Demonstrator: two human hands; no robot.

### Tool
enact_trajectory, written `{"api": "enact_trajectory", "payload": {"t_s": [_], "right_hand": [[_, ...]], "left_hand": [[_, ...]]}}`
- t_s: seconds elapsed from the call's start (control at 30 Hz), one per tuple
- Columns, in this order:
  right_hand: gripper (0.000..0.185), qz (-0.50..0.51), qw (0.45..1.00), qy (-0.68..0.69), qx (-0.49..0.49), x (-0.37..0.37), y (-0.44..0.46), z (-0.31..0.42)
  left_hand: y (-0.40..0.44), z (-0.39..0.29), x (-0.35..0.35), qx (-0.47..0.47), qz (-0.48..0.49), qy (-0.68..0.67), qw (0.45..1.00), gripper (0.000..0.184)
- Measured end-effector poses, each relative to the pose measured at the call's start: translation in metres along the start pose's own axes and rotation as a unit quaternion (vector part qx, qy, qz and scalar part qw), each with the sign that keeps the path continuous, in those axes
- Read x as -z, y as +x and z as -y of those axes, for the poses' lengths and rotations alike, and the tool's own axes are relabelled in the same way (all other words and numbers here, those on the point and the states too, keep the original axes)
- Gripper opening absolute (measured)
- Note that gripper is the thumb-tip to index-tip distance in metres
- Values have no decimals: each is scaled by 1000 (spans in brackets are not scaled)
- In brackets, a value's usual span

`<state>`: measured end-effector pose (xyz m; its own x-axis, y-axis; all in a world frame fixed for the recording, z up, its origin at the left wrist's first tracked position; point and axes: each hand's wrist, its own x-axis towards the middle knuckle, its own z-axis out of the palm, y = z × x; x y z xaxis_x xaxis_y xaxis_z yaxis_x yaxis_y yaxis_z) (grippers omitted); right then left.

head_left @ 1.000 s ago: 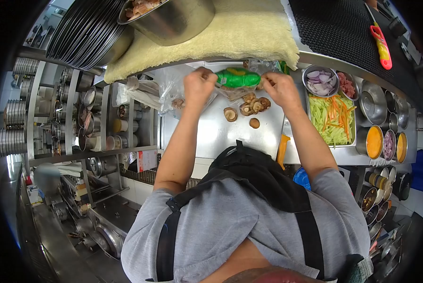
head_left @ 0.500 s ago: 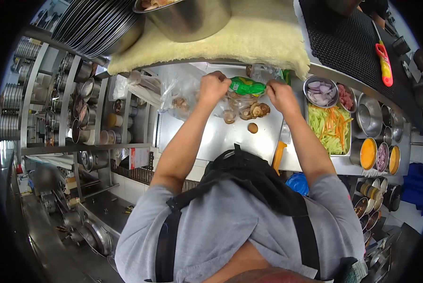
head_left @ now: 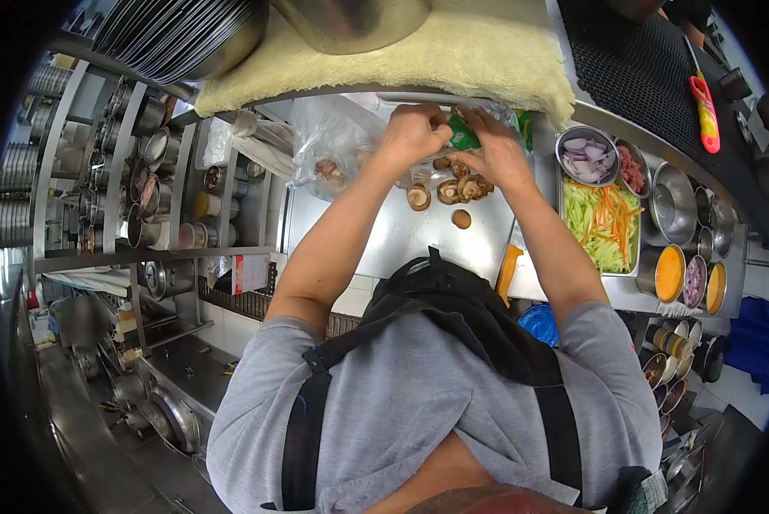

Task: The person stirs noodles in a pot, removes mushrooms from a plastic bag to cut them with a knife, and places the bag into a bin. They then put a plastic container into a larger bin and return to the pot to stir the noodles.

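Observation:
Near the back of the steel worktop, my left hand (head_left: 417, 135) is closed at the left end of a green plastic bag (head_left: 463, 134). My right hand (head_left: 494, 152) lies against the bag's right side, its thumb and fingers apart; the hands cover much of the bag. Just in front of them are brown mushrooms: a cluster (head_left: 466, 189) below my right hand, one stem-up mushroom (head_left: 418, 198) to the left, and a small round cap (head_left: 460, 219) nearer me. Left of my left hand, a clear plastic bag (head_left: 333, 137) has some brownish pieces inside.
An orange-handled tool (head_left: 510, 267) lies at the worktop's right edge. Farther right stand a tray of shredded vegetables (head_left: 601, 230), a bowl of sliced onion (head_left: 586, 158) and several metal pots. Above the back edge, a yellow towel (head_left: 470, 64) covers a shelf.
The green bag was stretched flat between both hands; now it is bunched, with my hands closer together and farther back. More of the mushrooms shows.

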<state>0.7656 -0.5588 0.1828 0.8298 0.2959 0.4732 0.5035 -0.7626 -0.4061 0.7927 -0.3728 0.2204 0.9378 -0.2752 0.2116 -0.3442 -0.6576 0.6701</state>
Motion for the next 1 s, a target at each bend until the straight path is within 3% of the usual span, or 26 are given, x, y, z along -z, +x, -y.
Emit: {"api": "enact_trajectory", "payload": {"t_s": [0.03, 0.1, 0.13, 0.2, 0.3, 0.33, 0.4, 0.47, 0.5, 0.53, 0.57, 0.6, 0.67, 0.7, 0.77, 0.9, 1.0], "right_hand": [[69, 0, 1000, 0, 1, -2, -1, -4], [65, 130, 980, 86, -120, -3, 0, -2], [65, 133, 980, 88, -117, -6, -1, -1], [61, 59, 983, 112, -134, -11, -7, -3], [61, -6, 966, 145, -212, -29, -19, -27], [61, -7, 967, 144, -210, -30, -23, -35], [57, -20, 904, 234, -357, -26, -35, -48], [56, -41, 893, 264, -363, -37, -50, -77], [55, -62, 880, 295, -367, -35, -48, -76], [53, -89, 841, 374, -380, -33, -51, -71], [53, -86, 842, 375, -379, -31, -49, -70], [52, -77, 842, 376, -378, -29, -48, -70], [52, -65, 845, 374, -377, -27, -47, -67], [56, -57, 841, 383, -377, -25, -45, -66], [64, -44, 834, 401, -376, -21, -41, -66], [55, -69, 841, 394, -364, -10, -41, -67], [49, -129, 784, 466, -390, 3, -49, -73]], "left_hand": [[1, -3, -1, -17, 9, 5, 1000, 22], [0, -1, -3, -21, 15, 20, 999, 20], [0, 5, -6, -42, -12, -11, 999, 18], [-3, 10, -6, -61, -41, -42, 996, 17], [-12, 21, -7, -27, -67, -130, 989, 17], [-19, 33, -7, 14, -117, -160, 980, 19], [-38, 55, -6, 55, -165, -191, 966, 21], [-61, 74, -6, 234, -55, -147, 960, 24], [-67, 86, -15, 235, -56, -147, 959, 24], [-73, 98, -25, 277, -4, -159, 948, 25], [-77, 101, -26, 318, 48, -170, 932, 27], [-77, 103, -29, 320, 47, -170, 931, 27], [-70, 103, -40, 278, 18, -358, 891, 32], [-65, 104, -43, 278, 17, -360, 890, 32], [-54, 102, -46, 272, 26, -481, 833, 36], [-41, 76, -40, 292, -9, -530, 796, 39], [-43, 62, -34, 346, -85, -457, 815, 38]]}}
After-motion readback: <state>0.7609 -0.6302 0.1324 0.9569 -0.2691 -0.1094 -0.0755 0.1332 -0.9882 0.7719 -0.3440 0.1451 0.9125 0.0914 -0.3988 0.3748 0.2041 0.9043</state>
